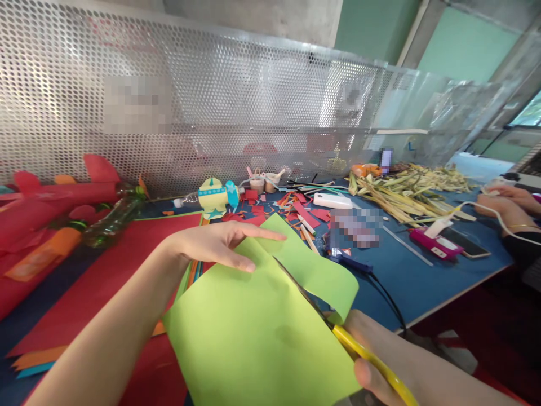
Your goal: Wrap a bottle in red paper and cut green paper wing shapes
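A sheet of light green paper (253,327) is in front of me, tilted, with a long cut running through it. My left hand (215,242) grips its far edge, thumb on top and index finger stretched across the sheet; the other fingers are partly hidden. In my right hand (367,331) is a pair of scissors (355,343) with yellow handles. Their dark blades lie along the cut, and I cannot make out how far apart they are. To the right of the blades, the partly cut strip (325,276) curls upward.
Red paper sheets (139,265) lie at left beside red-covered bottles (51,197). Behind are a decorated bottle (213,197), paper scraps (296,203) and a dark blue glue gun (350,262) with a cable. Another person's hands (505,200) are at far right, near dried stalks (406,194).
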Motion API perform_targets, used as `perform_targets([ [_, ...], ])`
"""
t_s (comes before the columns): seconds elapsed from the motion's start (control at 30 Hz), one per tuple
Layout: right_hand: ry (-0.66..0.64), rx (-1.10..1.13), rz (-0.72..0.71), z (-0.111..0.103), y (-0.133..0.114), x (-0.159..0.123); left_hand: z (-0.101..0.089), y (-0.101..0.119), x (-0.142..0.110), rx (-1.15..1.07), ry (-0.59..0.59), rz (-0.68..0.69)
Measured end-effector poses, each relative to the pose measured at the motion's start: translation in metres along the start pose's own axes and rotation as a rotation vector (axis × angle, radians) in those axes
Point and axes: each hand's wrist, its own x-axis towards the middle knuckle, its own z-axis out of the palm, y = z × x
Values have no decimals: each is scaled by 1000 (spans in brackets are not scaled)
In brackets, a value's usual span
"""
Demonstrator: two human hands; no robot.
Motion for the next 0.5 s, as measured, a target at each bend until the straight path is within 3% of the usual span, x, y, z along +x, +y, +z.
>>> perform_targets([
  [0.5, 4, 2, -38, -7, 1, 2, 9, 5, 1, 67, -17, -33],
])
